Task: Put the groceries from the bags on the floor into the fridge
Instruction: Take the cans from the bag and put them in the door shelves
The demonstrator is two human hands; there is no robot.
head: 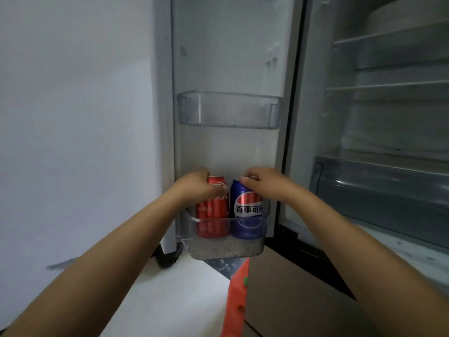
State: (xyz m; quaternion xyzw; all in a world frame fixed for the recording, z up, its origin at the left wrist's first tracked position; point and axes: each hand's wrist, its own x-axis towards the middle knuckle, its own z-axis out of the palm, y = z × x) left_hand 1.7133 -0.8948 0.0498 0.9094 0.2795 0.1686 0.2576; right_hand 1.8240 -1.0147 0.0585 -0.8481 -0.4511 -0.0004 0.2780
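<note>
Hands [228, 184] around cylindrical cans [229, 210]

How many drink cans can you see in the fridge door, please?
2. A red cola can stands at the left of the lower door bin, held by the left hand; a blue Pepsi can stands beside it, held by the right hand. None looks hidden.

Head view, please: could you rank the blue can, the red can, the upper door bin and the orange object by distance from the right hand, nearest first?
1. Blue can: gripped at its top by the right hand, in the lower door bin.
2. Red can: just left of the blue one, under the left hand.
3. Upper door bin: above, on the door.
4. Orange object: below, near the floor.
</note>
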